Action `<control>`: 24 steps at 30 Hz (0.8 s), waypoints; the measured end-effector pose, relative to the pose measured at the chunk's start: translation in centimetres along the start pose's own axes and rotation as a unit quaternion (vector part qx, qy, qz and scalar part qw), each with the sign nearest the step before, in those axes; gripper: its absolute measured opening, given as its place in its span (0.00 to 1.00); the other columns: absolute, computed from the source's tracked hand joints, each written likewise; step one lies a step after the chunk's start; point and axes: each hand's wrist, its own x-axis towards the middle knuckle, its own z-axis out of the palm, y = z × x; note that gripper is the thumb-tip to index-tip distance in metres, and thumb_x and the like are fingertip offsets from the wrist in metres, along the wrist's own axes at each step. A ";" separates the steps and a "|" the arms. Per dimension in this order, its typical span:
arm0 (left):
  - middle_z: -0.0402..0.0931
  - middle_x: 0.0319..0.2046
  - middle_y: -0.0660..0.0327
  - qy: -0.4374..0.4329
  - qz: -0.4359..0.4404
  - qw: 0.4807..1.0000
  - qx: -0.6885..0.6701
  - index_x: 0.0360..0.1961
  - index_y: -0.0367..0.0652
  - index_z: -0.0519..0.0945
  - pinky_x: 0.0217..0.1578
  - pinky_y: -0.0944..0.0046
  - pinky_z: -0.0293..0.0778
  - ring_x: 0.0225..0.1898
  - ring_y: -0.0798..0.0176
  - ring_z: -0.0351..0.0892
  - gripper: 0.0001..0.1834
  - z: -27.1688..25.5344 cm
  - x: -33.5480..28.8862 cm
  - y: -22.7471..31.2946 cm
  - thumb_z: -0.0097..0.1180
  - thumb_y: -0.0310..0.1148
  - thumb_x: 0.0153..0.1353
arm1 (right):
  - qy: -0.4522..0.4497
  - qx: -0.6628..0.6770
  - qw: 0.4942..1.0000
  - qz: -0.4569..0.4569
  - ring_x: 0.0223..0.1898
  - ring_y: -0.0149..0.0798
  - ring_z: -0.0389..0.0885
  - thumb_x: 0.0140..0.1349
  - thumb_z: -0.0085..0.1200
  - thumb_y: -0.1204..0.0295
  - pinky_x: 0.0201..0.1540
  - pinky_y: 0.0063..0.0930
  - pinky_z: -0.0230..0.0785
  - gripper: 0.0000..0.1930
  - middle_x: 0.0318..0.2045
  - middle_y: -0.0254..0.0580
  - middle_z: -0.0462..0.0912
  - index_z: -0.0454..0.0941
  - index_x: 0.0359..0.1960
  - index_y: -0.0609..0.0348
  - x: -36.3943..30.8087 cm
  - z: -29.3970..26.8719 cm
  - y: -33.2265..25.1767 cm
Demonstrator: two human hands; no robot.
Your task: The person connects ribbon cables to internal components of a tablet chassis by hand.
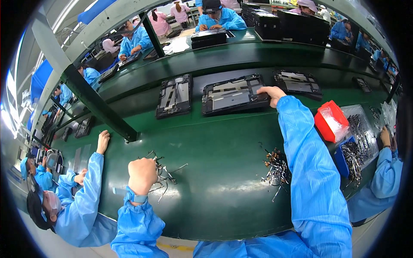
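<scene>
My left hand (142, 175) is closed in a fist low over the green bench, palm side hidden. Thin dark flex cables (162, 175) stick out past its fingers on the right. My right hand (272, 95), arm stretched forward, grips the right end of an opened tablet body (234, 95), the middle one of three. Grey panels and dark strips show inside it. Another opened tablet body (174, 95) lies to its left, and a third (297, 82) to its right. Beside my right forearm is a heap of small flex cables (276, 170) with brownish ends.
Right of my arm stand a red bin (330, 121) with clear bags, a blue bin (349, 160) of small parts and a clear tray (363, 133). A dark green post (101, 105) rises at left. Co-workers sit close on both sides, a co-worker's hand (103, 141) at left.
</scene>
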 end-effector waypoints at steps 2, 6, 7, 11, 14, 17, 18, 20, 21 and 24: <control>0.80 0.20 0.56 0.013 -0.018 1.000 -0.013 0.20 0.45 0.82 0.24 0.59 0.76 0.26 0.54 0.83 0.03 0.5 -0.3 -0.4 0.58 0.29 0.44 | -0.008 0.032 0.999 -0.039 0.36 0.41 0.81 0.52 0.62 0.78 0.42 0.35 0.76 0.14 0.36 0.47 0.80 0.75 0.40 0.67 -0.2 0.6 0.5; 0.79 0.20 0.55 0.100 -0.124 0.984 -0.079 0.30 0.40 0.79 0.25 0.56 0.75 0.26 0.53 0.83 0.04 0.5 -0.4 -0.2 0.53 0.25 0.53 | 0.040 0.005 0.967 -0.252 0.36 0.36 0.79 0.54 0.61 0.76 0.42 0.30 0.74 0.15 0.35 0.41 0.81 0.76 0.43 0.68 -1.1 2.3 0.0; 0.78 0.20 0.55 0.157 -0.133 0.952 -0.225 0.30 0.39 0.78 0.25 0.58 0.73 0.25 0.52 0.81 0.02 -0.6 -0.9 0.3 0.53 0.25 0.55 | -0.020 -0.006 0.965 -0.260 0.37 0.35 0.79 0.55 0.60 0.76 0.42 0.29 0.74 0.16 0.36 0.40 0.81 0.75 0.45 0.68 -2.4 2.7 -0.9; 0.73 0.20 0.61 0.323 -0.101 0.735 -0.588 0.36 0.35 0.76 0.24 0.70 0.64 0.21 0.71 0.69 0.03 -1.7 -4.2 1.2 0.52 0.23 0.62 | -0.212 -0.045 0.963 -0.158 0.39 0.30 0.82 0.61 0.55 0.75 0.43 0.27 0.78 0.20 0.42 0.40 0.81 0.71 0.55 0.68 -7.7 4.4 -3.1; 0.73 0.24 0.65 0.307 -0.108 0.626 -0.709 0.35 0.34 0.74 0.24 0.77 0.60 0.23 0.78 0.67 0.03 -3.0 -7.0 1.5 0.50 0.23 0.64 | -0.319 -0.125 0.935 -0.092 0.42 0.30 0.82 0.62 0.53 0.77 0.46 0.25 0.78 0.25 0.49 0.42 0.79 0.65 0.62 0.68 -10.2 3.8 -1.4; 0.73 0.24 0.64 0.261 -0.078 0.581 -0.767 0.33 0.35 0.74 0.24 0.76 0.59 0.23 0.77 0.68 0.03 -2.8 -8.9 2.4 0.51 0.24 0.63 | -0.422 -0.257 0.869 -0.017 0.51 0.29 0.77 0.59 0.57 0.79 0.54 0.25 0.72 0.30 0.56 0.46 0.76 0.63 0.64 0.66 -13.8 4.6 2.5; 0.74 0.24 0.64 0.197 -0.059 0.576 -0.791 0.32 0.36 0.74 0.31 0.73 0.65 0.23 0.76 0.69 0.03 -2.3 -9.5 3.0 0.52 0.25 0.62 | -0.463 -0.254 0.849 0.025 0.51 0.30 0.77 0.57 0.60 0.79 0.55 0.24 0.71 0.32 0.56 0.47 0.75 0.63 0.64 0.66 -14.2 4.9 4.4; 0.74 0.23 0.63 0.131 -0.038 0.569 -0.811 0.32 0.36 0.74 0.38 0.70 0.71 0.23 0.75 0.69 0.03 -0.7 -10.5 4.1 0.53 0.25 0.61 | -0.498 -0.255 0.824 0.089 0.51 0.30 0.77 0.58 0.61 0.77 0.54 0.23 0.71 0.30 0.56 0.47 0.76 0.65 0.63 0.67 -15.0 6.1 7.1; 0.74 0.23 0.63 0.103 -0.020 0.544 -0.832 0.31 0.36 0.74 0.50 0.63 0.66 0.23 0.73 0.70 0.03 0.7 -10.7 5.1 0.52 0.25 0.61 | -0.498 -0.268 0.823 0.046 0.49 0.30 0.77 0.58 0.61 0.74 0.52 0.23 0.71 0.28 0.52 0.47 0.78 0.68 0.61 0.66 -15.4 6.3 8.0; 0.74 0.21 0.61 0.058 -0.024 0.442 -0.895 0.30 0.37 0.73 0.71 0.50 0.40 0.25 0.69 0.72 0.03 3.2 -11.7 8.2 0.51 0.25 0.60 | -0.444 -0.404 0.782 -0.168 0.47 0.37 0.80 0.59 0.61 0.68 0.53 0.29 0.71 0.24 0.47 0.47 0.82 0.74 0.56 0.63 -16.2 6.5 8.6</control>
